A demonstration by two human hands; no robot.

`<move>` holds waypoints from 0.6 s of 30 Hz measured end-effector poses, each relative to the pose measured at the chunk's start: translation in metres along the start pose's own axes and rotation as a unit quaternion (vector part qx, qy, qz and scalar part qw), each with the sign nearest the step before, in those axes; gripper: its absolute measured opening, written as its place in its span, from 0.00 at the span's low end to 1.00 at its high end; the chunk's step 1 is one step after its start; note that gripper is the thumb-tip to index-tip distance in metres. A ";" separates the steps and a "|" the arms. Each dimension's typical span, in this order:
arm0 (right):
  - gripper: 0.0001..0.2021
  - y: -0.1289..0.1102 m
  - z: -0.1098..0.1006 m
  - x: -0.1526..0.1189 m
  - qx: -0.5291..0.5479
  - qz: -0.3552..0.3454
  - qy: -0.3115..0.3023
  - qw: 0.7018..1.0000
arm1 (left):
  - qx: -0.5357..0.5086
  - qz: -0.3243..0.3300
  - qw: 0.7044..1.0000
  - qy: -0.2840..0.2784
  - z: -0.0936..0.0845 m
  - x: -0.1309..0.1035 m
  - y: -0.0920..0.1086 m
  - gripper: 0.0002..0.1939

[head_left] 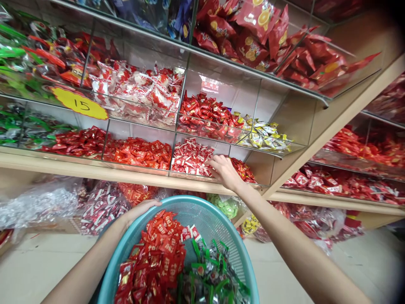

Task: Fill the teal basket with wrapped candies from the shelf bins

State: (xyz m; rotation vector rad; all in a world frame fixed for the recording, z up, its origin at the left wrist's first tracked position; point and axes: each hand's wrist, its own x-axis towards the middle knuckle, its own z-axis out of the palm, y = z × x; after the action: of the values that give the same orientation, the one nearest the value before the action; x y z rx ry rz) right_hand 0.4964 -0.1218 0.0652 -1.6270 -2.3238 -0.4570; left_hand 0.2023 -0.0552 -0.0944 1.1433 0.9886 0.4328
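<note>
My left hand (141,211) is closed on the rim of a teal plastic basket (232,219), its fingers partly hidden along the edge. Inside the basket lie orange-red wrapped candies (164,240), darker red packets (139,274), green-and-clear wrapped candies (211,274) and a few red-and-white candies (190,232). Over the front edge of a low shelf compartment, my right hand (225,171) reaches in with loosely bent fingers apart, at the right side of a pile of red-and-white candies (191,155). Nothing shows between those fingers; their tips are partly hidden.
Clear dividers and front panels split the shelves into compartments of wrapped candies. A yellow price tag (79,103) marked 15 hangs at left. A wooden upright (332,109) stands at right. Bagged candies (103,209) sit under the bottom shelf, above the tiled floor (41,261).
</note>
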 end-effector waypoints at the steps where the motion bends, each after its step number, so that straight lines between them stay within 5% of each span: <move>1: 0.13 -0.007 -0.002 -0.006 0.035 0.013 0.027 0.999 | -0.004 0.010 1.000 -0.022 -0.001 0.001 -0.002 0.19; 5: 0.09 -0.046 0.018 -0.040 0.282 0.093 0.074 0.952 | -0.016 0.005 0.999 -0.043 -0.005 0.006 -0.008 0.22; 8: 0.08 -0.072 0.066 -0.072 0.452 0.204 -0.021 0.868 | -0.029 -0.010 0.998 -0.048 -0.004 0.004 -0.008 0.22; 11: 0.08 -0.085 0.121 -0.098 0.506 0.312 -0.111 0.797 | -0.026 -0.014 0.999 -0.037 -0.001 0.000 -0.005 0.20; 14: 0.07 -0.090 0.157 -0.111 0.480 0.348 -0.170 0.787 | -0.015 0.007 1.000 -0.025 -0.001 0.000 -0.005 0.19; 18: 0.06 -0.093 0.176 -0.117 0.432 0.339 -0.212 0.808 | -0.004 0.016 1.000 -0.017 -0.004 0.004 -0.007 0.19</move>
State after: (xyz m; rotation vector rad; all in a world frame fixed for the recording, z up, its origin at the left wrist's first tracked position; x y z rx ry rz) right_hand 0.4417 -0.1809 -0.1510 -1.9251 -1.5203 1.0528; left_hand 0.1994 -0.0527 -0.1025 1.1572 0.9388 0.4418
